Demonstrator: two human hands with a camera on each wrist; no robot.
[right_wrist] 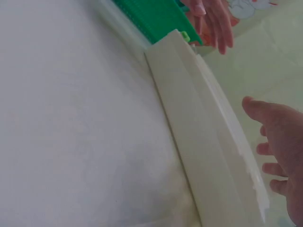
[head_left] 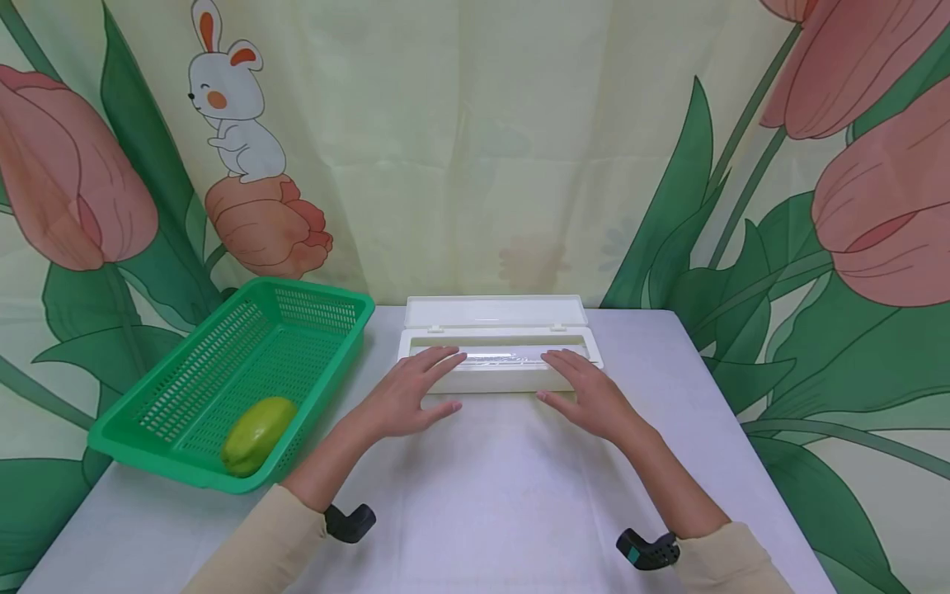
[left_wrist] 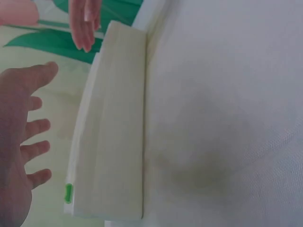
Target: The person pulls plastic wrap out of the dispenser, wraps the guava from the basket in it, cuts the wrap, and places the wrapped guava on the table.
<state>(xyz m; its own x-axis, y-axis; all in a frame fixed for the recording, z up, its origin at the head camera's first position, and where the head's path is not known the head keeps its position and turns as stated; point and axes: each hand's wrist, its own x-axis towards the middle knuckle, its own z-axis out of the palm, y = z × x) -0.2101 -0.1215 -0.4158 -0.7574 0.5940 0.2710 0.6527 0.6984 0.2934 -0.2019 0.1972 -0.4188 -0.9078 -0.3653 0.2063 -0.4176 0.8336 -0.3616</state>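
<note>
A long white cling film dispenser box [head_left: 493, 381] stands at the far side of the table, its lid [head_left: 496, 311] raised. Clear, shiny film [head_left: 505, 355] shows inside. My left hand [head_left: 404, 394] hovers over the left part of the box's front, fingers extended and holding nothing. Over the right part, my right hand [head_left: 590, 396] is held likewise, with a gap between the two hands. From the left wrist view, a small green piece [left_wrist: 69, 193] sticks out at one end of the box. Whether any fingertip touches the box or film, I cannot tell.
To the left stands a green plastic basket [head_left: 178, 375] with a smooth yellow-green fruit [head_left: 258, 436] in it. A white cloth [head_left: 505, 495] covers the table. Behind hangs a curtain [head_left: 475, 148] printed with tulips and a rabbit.
</note>
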